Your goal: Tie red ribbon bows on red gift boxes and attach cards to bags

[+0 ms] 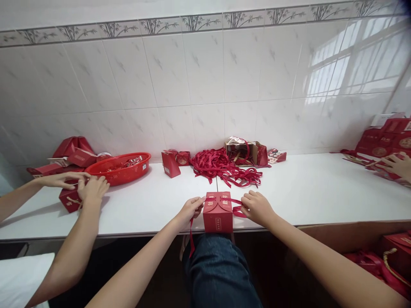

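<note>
A small red gift box [218, 220] with gold lettering and curved interlocking top flaps sits at the table's front edge. A red ribbon [236, 200] runs across its top. On the box's left side, my left hand [192, 208] pinches one ribbon end, whose tail hangs below the table edge. My right hand [257, 207], closed to the right of the box, grips the other end, with a loop of it dangling underneath. Behind the box lies a tangled heap of red ribbons [212, 164].
At left, a co-worker's hands [93, 188] handle another red box [69, 199] beside a red plastic basket [128, 173]. An upright red box [171, 164] stands near the wall. Another hand [396, 164] reaches in at far right near stacked red boxes [372, 143]. A carton [340, 235] sits lower right.
</note>
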`<state>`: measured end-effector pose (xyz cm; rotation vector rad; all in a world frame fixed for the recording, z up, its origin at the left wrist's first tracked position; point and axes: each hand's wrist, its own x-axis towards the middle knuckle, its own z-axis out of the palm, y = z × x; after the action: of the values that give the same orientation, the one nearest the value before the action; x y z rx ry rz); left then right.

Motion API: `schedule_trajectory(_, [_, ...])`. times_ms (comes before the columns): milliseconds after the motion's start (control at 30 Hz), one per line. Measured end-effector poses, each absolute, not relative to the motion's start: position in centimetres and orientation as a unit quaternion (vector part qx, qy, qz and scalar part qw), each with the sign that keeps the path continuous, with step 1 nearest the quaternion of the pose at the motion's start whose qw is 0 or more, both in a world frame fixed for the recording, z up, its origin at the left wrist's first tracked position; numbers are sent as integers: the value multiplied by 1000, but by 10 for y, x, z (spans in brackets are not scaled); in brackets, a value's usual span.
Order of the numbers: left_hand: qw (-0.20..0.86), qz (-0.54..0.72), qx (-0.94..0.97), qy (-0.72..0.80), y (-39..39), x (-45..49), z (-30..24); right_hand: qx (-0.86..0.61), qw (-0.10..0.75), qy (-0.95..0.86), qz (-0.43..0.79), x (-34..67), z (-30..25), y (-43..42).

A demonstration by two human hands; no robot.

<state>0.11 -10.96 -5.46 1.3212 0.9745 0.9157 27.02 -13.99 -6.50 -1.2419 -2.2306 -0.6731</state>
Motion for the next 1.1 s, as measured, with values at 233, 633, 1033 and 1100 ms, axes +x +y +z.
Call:
schedule_trajectory(233, [466,343,668,468,-106,-17,-19,-502,217,-804,-235,274,-55,-145])
schedule_trajectory(633, [689,265,535,411,-116,-10,-30,-486,99,-868,22,266,-48,-156])
schedule_trajectory(1033, [742,340,447,367,-114,-13,-59,-449,113,-886,27,266,-42,-164])
schedule_trajectory(1100, [747,350,432,365,-113,-14,-61,-440,109,-891,21,264,-41,-165])
